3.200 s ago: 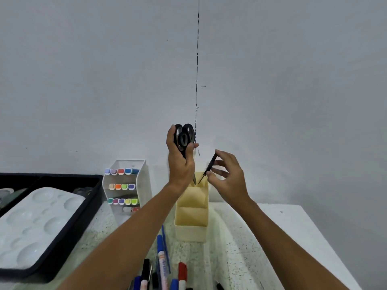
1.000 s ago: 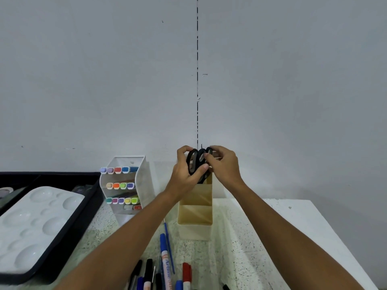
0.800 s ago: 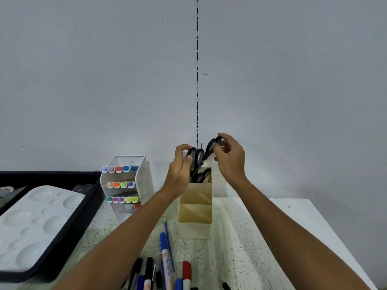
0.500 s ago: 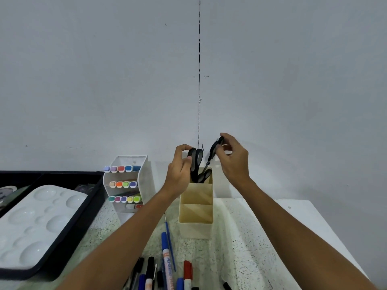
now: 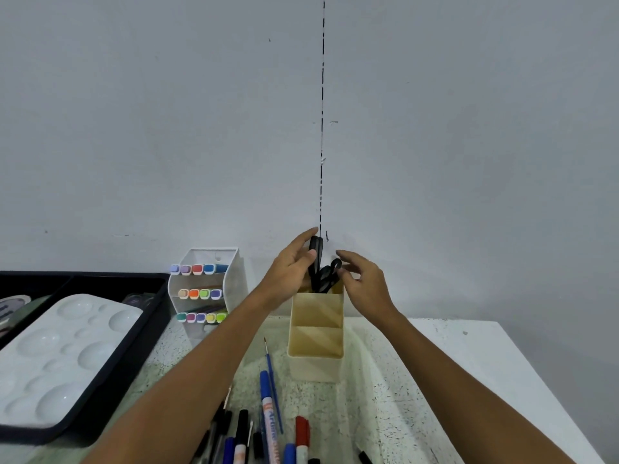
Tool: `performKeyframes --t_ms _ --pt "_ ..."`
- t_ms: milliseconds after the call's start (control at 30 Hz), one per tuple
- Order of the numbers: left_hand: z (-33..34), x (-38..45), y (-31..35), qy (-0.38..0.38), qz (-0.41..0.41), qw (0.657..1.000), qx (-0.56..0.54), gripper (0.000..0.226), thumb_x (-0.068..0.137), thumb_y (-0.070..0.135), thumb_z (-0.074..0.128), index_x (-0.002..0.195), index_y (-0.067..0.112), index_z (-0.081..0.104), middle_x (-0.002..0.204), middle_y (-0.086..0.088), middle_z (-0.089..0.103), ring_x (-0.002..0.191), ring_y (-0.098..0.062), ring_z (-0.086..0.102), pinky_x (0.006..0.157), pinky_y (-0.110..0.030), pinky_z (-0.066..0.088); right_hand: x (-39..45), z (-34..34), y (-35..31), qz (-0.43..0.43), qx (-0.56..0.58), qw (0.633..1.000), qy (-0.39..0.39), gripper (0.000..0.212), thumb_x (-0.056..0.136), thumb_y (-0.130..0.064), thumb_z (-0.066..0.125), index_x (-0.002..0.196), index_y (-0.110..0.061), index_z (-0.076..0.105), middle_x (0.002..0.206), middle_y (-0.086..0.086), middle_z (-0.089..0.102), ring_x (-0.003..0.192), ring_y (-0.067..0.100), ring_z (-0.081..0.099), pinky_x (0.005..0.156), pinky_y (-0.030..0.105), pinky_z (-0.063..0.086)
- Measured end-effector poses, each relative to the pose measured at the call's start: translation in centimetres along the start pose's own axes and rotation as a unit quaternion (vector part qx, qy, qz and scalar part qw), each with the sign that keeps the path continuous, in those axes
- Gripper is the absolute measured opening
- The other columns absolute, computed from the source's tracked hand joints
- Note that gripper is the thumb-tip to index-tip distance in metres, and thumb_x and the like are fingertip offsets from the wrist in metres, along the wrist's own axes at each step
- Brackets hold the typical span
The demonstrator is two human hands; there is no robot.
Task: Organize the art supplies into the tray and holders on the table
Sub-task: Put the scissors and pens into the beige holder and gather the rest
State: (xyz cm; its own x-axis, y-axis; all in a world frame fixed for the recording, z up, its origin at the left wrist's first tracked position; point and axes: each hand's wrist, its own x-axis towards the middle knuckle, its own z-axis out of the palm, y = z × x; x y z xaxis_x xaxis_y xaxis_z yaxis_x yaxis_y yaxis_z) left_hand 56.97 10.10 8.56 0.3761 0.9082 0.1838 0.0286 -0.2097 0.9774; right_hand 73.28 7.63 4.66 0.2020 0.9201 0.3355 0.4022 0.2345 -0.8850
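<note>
Our left hand [image 5: 290, 272] pinches the black scissors [image 5: 316, 259] standing in the rear slot of the cream plastic holder [image 5: 316, 333]; our right hand [image 5: 363, 284], fingers loose, seems to touch a smaller pair [image 5: 331, 271]. Tangled glossy loops could snag and tip the light, tall box

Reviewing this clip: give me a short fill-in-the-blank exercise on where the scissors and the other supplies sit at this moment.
1. The black scissors stand in the ___ compartment of the cream holder.
2. The left hand pinches the scissors' ___.
3. The white palette lies in the ___ tray.
4. The loose pens lie on the ___.

Missing words: back; handle; black; table
</note>
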Motion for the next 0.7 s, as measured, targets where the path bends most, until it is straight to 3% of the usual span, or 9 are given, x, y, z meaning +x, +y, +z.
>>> performKeyframes --t_ms 100,167,233,333,433,567,700 --pt "-0.2 0.0 0.7 -0.022 -0.010 1.000 -0.005 0.038 0.104 0.008 0.040 0.139 0.019 0.045 0.100 -0.003 0.059 0.085 -0.009 0.064 0.069 -0.028 0.057 -0.3 -0.4 0.5 0.068 0.068 0.995 0.009 0.035 0.092 -0.003 0.055 0.125 -0.014 0.061 0.121 0.000 0.064 0.110 0.016 0.062 0.097 0.037 0.051" --pt "-0.4 0.1 0.8 -0.023 -0.018 0.999 -0.018 0.037 0.103 0.006 0.041 0.137 0.018 0.048 0.100 -0.006 0.060 0.085 -0.010 0.065 0.068 -0.029 0.058 -0.8 -0.6 0.4 0.068 0.104 0.992 -0.019 0.032 0.090 -0.001 0.059 0.118 -0.014 0.064 0.116 0.000 0.068 0.109 0.017 0.064 0.098 0.041 0.051" --pt "-0.6 0.1 0.9 -0.024 -0.027 0.999 -0.034 0.036 0.103 0.005 0.041 0.133 0.021 0.050 0.102 -0.007 0.061 0.088 -0.012 0.065 0.069 -0.032 0.059 -1.3 -0.5 0.4 0.036 0.117 0.991 -0.057 0.034 0.087 -0.002 0.062 0.113 -0.023 0.068 0.111 -0.005 0.071 0.106 0.015 0.066 0.099 0.038 0.049" --pt "-0.7 -0.1 0.9 -0.026 -0.030 0.998 -0.048 0.036 0.103 0.005 0.040 0.131 0.023 0.052 0.099 -0.007 0.063 0.089 -0.014 0.066 0.072 -0.036 0.059 -1.8 -0.2 0.4 0.024 0.073 0.993 -0.085 0.038 0.084 -0.021 0.073 0.118 -0.035 0.063 0.114 -0.016 0.068 0.110 0.006 0.061 0.100 0.030 0.045" --pt "-0.8 -0.2 0.9 -0.025 -0.029 0.998 -0.052 0.035 0.103 0.005 0.040 0.131 0.023 0.052 0.099 -0.009 0.064 0.089 -0.016 0.068 0.071 -0.035 0.059 -1.8 0.6 -0.1 0.047 0.032 0.998 -0.032 0.052 0.076 -0.032 0.081 0.123 -0.026 0.059 0.112 -0.021 0.062 0.105 -0.003 0.055 0.097 0.026 0.044" --pt "-0.9 -0.4 0.8 -0.025 -0.027 0.998 -0.057 0.036 0.103 0.006 0.040 0.130 0.025 0.053 0.107 -0.016 0.063 0.094 -0.024 0.067 0.073 -0.038 0.060 -1.3 1.9 -0.9 0.067 -0.038 0.997 0.031 0.067 0.071 -0.038 0.083 0.127 -0.014 0.056 0.123 -0.004 0.059 0.108 0.013 0.056 0.093 0.033 0.048" --pt "-1.5 -0.4 0.5 -0.020 -0.030 0.998 -0.059 0.036 0.103 0.006 0.042 0.131 0.024 0.054 0.111 -0.023 0.061 0.096 -0.023 0.066 0.078 -0.045 0.059 -1.2 2.3 -1.4 0.048 -0.077 0.995 0.029 0.051 0.073 -0.034 0.082 0.114 -0.013 0.060 0.109 -0.002 0.059 0.090 0.009 0.052 0.076 0.021 0.041"
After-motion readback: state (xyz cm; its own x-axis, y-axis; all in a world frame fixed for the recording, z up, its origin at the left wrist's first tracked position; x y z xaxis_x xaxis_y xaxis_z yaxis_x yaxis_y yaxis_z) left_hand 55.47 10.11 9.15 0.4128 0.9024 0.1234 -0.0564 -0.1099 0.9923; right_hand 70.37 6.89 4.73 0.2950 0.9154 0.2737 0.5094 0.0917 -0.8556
